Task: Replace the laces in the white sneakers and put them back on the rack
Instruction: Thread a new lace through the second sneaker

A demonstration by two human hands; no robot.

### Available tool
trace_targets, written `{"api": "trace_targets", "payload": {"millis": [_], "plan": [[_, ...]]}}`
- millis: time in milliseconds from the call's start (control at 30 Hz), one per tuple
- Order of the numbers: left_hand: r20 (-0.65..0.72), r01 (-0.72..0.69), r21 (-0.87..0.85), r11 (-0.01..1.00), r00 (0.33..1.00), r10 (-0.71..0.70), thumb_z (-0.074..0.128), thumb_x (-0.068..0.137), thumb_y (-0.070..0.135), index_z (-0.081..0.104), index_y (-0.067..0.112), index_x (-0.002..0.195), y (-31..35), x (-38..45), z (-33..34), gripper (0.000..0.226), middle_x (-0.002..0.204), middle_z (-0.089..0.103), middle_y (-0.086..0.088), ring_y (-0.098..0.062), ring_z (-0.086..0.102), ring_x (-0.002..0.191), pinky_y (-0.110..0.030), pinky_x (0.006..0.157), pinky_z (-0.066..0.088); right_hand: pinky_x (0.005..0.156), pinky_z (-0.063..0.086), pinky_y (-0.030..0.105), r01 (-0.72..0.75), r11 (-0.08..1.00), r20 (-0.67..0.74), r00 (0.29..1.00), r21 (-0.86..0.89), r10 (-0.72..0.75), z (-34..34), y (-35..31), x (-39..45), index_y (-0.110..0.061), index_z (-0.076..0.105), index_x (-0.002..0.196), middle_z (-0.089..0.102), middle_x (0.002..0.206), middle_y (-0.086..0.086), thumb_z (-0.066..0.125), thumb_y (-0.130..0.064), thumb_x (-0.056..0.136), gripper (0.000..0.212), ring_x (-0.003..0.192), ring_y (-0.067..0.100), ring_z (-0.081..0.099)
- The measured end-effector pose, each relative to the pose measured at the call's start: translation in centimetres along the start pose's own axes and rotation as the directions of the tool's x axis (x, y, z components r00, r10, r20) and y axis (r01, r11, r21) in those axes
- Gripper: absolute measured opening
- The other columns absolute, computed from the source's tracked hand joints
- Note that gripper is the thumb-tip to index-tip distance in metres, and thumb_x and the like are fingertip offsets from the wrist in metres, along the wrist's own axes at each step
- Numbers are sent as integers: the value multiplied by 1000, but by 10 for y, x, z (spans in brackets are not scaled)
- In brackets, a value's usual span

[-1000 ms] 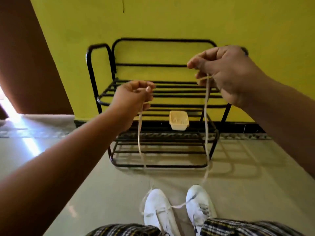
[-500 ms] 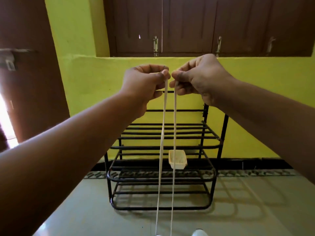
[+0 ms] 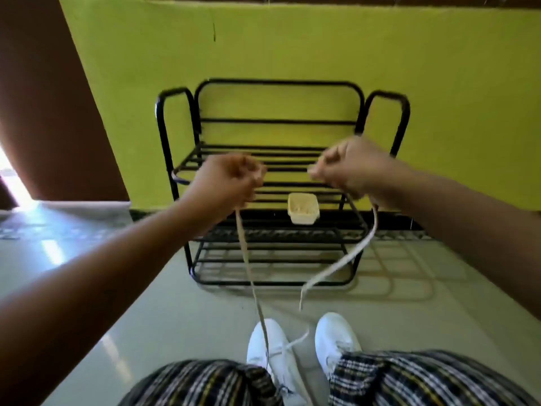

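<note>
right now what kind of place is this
Probably a home entryway or hallway. A black metal shoe rack stands against a yellow-green wall on a glossy tiled floor, and daylight spills in at the left as if from a doorway.

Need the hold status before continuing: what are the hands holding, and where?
Left hand and right hand each grip the lace near one end.

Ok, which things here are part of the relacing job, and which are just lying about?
Job:
- lace, held by left hand and right hand
- left sneaker, with the lace running down to it
- right sneaker
- black shoe rack

Lying about:
- small cream tub on the rack
</note>
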State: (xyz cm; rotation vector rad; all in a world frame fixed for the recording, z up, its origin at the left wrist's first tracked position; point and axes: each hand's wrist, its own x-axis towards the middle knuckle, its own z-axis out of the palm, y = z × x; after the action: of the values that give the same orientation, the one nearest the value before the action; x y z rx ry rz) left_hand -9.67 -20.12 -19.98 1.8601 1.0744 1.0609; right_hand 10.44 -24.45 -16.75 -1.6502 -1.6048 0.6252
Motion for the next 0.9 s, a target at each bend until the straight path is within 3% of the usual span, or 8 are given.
{"api": "trace_targets", "payload": {"millis": [100, 167, 200, 300, 400, 600, 733, 900], "plan": [[222, -36, 362, 931, 974, -49, 64, 87, 16, 65, 22, 104, -89, -32, 23, 18, 69, 58, 8, 1, 50, 57, -7, 56, 41, 45, 36, 15, -120, 973, 175, 972, -196, 155, 58, 86, -10, -1, 71, 84, 61, 64, 10, 68, -18, 84, 18, 49, 8, 47], [407, -53, 486, 872, 897, -172, 64, 87, 17, 58, 27, 119, -140, -53, 42, 34, 67, 56, 10, 2, 51, 59, -8, 61, 41, 41, 34, 13, -198, 948, 298, 916, -250, 270, 98, 134, -21, 0, 71, 92, 59, 63, 3, 67, -18, 85, 20, 48, 8, 46], [488, -75, 543, 836, 838, -242, 63, 88, 19, 53, 33, 126, -164, -65, 54, 41, 71, 59, 10, 2, 55, 65, -13, 69, 46, 47, 37, 13, -210, 931, 349, 884, -298, 311, 118, 155, -25, -1, 71, 98, 62, 69, 3, 67, -20, 86, 23, 54, 9, 51], [620, -180, 667, 723, 673, -404, 54, 92, 27, 32, 56, 136, -213, -91, 87, 57, 108, 65, -4, -21, 63, 98, -32, 87, 50, 80, 47, 23, -173, 872, 431, 815, -458, 388, 169, 205, -36, -7, 64, 116, 65, 114, 8, 65, -26, 86, 36, 97, 20, 61], [671, -268, 690, 672, 584, -456, 46, 96, 21, 21, 58, 140, -230, -108, 111, 62, 125, 56, -8, -28, 56, 109, -31, 79, 43, 89, 49, 35, -86, 826, 478, 780, -557, 404, 206, 237, -44, -10, 62, 113, 63, 119, 10, 60, -27, 87, 31, 105, 28, 59], [654, -333, 712, 618, 634, -412, 41, 95, 13, 1, 56, 142, -243, -117, 124, 76, 115, 56, -3, -26, 57, 99, -33, 65, 39, 78, 48, 37, 108, 747, 439, 859, -656, 262, 223, 247, -54, -10, 55, 106, 61, 107, 13, 48, -17, 94, 16, 102, 33, 58], [664, -390, 717, 577, 635, -396, 36, 95, 10, -1, 52, 144, -235, -116, 127, 75, 115, 56, -5, -28, 59, 99, -32, 66, 38, 67, 41, 31, -2, 797, 421, 848, -604, 322, 219, 246, -48, -11, 60, 94, 63, 101, 11, 48, -19, 94, 15, 94, 31, 59], [644, -435, 760, 482, 597, -478, 41, 97, 20, 1, 47, 147, -224, -117, 140, 69, 116, 58, -7, -28, 60, 102, -30, 68, 33, 68, 42, 26, -91, 792, 422, 806, -603, 414, 213, 237, -43, -18, 64, 85, 66, 102, 8, 52, -20, 90, 13, 89, 26, 58]]}}
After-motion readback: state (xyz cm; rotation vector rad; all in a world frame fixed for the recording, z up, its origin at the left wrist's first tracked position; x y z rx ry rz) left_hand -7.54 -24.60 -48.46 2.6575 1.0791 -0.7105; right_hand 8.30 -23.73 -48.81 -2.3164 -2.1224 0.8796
